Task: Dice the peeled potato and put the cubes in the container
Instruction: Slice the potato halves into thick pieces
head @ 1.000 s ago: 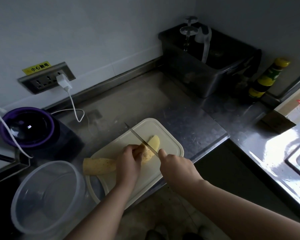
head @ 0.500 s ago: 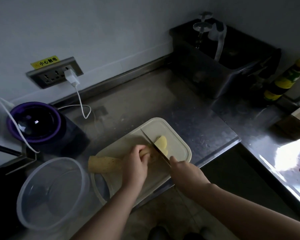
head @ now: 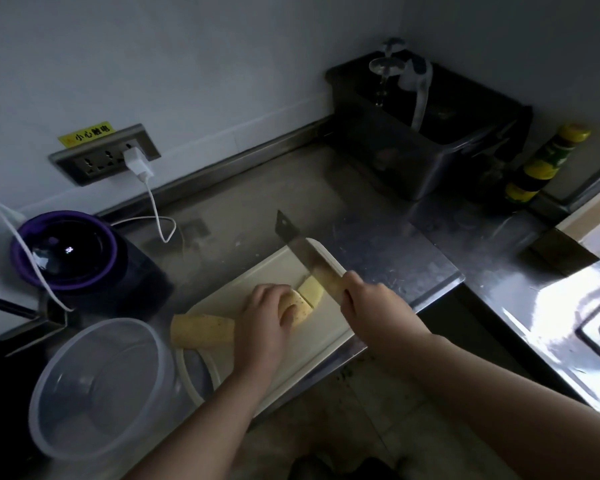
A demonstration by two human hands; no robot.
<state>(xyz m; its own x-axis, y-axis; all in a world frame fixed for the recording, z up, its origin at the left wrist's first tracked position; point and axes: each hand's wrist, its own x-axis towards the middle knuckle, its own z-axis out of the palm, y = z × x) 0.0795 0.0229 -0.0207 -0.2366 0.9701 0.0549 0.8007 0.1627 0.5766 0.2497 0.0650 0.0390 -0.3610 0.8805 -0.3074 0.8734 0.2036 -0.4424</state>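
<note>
View from above a person's two bare forearms working at a dim stainless steel counter. A long, pale yellow peeled potato lies across a cream rectangular plastic cutting board. The left hand covers the potato's middle, fingers curled over it and pressing it down. The right hand is wrapped tightly round the handle of a broad steel cleaver. The blade's flat side is tilted up toward the camera, over the board's far right corner. A short pale end piece sits cut off at the potato's right end, just beside the blade; whether they touch is unclear. A second cut seems to show just left of it. A clear round plastic container stands just left of the board and looks empty. The task appears barely begun: no cubes are visible, most of the potato is uncut, and nothing has been put in the container.
</note>
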